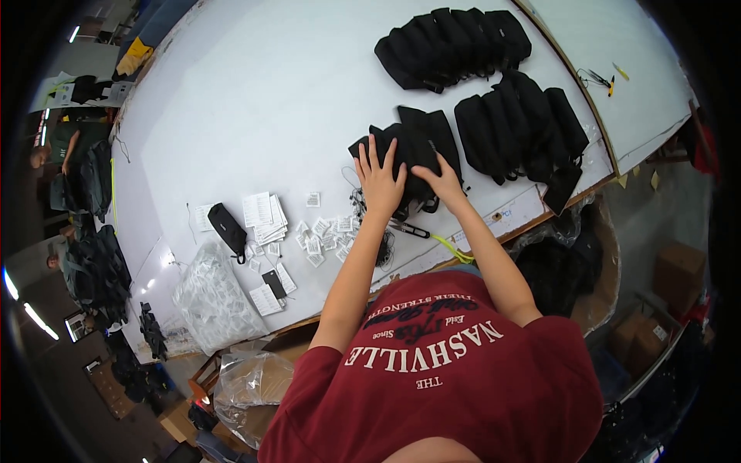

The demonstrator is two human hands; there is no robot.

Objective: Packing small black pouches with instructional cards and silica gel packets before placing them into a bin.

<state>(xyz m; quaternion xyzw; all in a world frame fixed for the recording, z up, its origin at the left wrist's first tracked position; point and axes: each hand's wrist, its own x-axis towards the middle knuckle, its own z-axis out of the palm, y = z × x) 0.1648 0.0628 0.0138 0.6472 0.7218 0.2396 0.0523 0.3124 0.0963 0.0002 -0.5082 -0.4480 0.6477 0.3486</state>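
A bunch of black fabric pouches [434, 143] lies on the white table in front of me. My left hand [379, 184] rests on its left side with the fingers spread and pointing away. On the near right side lies my right hand [443, 184], its thumb stretched toward the left hand and its fingers partly bent over the fabric. Neither hand is closed around a pouch. Just below the bunch are a pair of dark thread snips [410, 229] and a yellow-green cord [451, 248]. Black strings partly show beside my left wrist.
Two more rows of black pouches stand at the far right [455, 46] and right [517, 127]. Small white tags [332, 231], paper slips [265, 216], a single black pouch [226, 228] and a clear plastic bag [216, 297] lie to the left. An open bag-lined carton [606, 266] stands below the table edge.
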